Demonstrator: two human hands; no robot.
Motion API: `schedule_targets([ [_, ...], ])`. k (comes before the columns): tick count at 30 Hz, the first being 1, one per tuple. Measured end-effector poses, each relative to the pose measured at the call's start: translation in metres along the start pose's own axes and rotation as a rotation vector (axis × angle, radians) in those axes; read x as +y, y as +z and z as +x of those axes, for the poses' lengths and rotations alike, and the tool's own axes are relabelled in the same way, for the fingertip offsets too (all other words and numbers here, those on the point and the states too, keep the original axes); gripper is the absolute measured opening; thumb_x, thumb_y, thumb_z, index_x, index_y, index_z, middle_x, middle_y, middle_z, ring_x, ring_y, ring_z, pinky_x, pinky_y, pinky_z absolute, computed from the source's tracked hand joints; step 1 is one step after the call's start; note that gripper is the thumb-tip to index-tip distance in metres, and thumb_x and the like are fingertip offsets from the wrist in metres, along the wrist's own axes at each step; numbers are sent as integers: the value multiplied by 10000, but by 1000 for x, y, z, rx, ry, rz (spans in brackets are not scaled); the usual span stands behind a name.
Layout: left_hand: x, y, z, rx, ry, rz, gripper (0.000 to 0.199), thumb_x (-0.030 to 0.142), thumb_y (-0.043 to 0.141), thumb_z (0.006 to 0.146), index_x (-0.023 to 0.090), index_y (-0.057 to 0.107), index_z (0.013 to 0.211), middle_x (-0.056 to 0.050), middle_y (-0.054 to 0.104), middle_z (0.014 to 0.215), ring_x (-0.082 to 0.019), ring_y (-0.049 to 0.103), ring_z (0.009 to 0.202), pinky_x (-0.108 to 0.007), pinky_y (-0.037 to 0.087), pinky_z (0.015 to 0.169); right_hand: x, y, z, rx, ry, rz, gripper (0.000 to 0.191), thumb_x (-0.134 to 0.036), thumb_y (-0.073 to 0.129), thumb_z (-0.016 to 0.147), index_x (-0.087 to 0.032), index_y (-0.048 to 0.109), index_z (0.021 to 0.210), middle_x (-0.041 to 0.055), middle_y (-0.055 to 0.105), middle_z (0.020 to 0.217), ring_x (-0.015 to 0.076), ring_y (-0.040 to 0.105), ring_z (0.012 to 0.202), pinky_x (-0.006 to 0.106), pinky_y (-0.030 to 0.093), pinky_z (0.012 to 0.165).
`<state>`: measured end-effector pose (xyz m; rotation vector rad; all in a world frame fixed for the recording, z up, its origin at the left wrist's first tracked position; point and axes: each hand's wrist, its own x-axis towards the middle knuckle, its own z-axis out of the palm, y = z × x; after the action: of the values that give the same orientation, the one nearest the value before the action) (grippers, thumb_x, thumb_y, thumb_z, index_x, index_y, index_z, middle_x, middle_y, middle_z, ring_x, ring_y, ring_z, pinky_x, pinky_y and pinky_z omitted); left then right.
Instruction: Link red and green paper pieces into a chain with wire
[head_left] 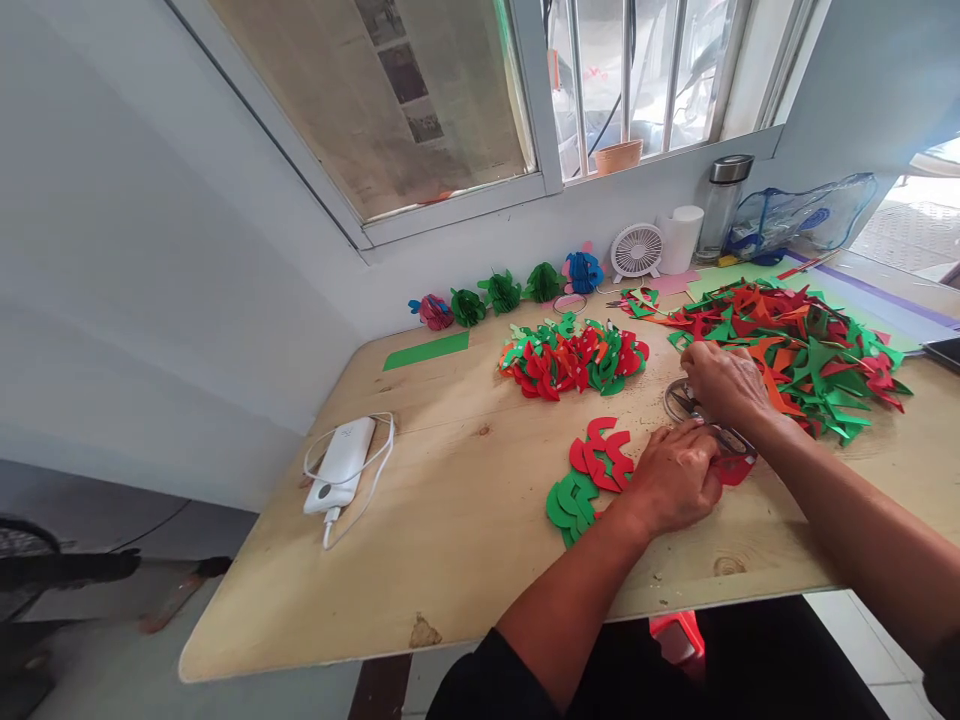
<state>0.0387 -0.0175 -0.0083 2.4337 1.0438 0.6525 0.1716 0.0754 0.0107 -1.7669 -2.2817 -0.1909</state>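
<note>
Sleeve point(491, 680) foremost, scissors point(681, 398) are being covered by left hand point(679, 475) and right hand point(726, 385), fingers curled, grip unclear; cut shapes point(551, 365) are being shown, red paper point(737, 471) seemingly being left unfinished.

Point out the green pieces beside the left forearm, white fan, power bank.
Green pieces point(573, 505): head view, middle of the overlapping group.
White fan point(637, 251): head view, centre of the round grille.
Power bank point(351, 448): head view, white upper face.

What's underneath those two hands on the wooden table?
Metal parts of what look like scissors show beside the right hand, and red paper pokes out past the left hand. Whatever lies directly beneath either one is covered.
</note>
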Motion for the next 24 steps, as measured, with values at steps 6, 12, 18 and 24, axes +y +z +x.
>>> schedule_targets([
  [6, -1, 0, -1, -16, -6, -33, 206, 174, 438, 837, 169, 537, 1017, -72, 544, 1284, -200, 395, 1265, -370, 335, 1022, 16, 4, 3, 107, 213, 352, 181, -364, 458, 801, -222, 569, 794, 48, 649, 753, 197, 562, 671, 280, 322, 573],
  [12, -1, -2, -2, -26, 2, -29, 202, 150, 446, 828, 171, 540, 1005, -70, 548, 1280, -203, 391, 1274, -373, 329, 1030, 19, 2, 2, 19, 199, 498, 177, -370, 475, 757, -221, 570, 741, 17, 631, 691, 163, 549, 632, 259, 353, 570],
  [18, -1, -2, -1, -32, -2, -19, 209, 144, 444, 827, 181, 550, 1004, -73, 574, 1222, -223, 429, 1236, -403, 360, 998, 23, 2, 1, -159, 143, 365, 158, -346, 476, 722, -234, 585, 705, -2, 591, 619, 155, 513, 590, 254, 335, 544],
  [24, -1, -2, 0, -23, 2, -8, 225, 140, 446, 820, 180, 559, 1010, -86, 574, 1212, -237, 443, 1219, -417, 381, 977, 25, 3, -1, -195, 118, 291, 145, -325, 465, 711, -238, 581, 708, -3, 615, 646, 156, 517, 594, 251, 316, 522],
])
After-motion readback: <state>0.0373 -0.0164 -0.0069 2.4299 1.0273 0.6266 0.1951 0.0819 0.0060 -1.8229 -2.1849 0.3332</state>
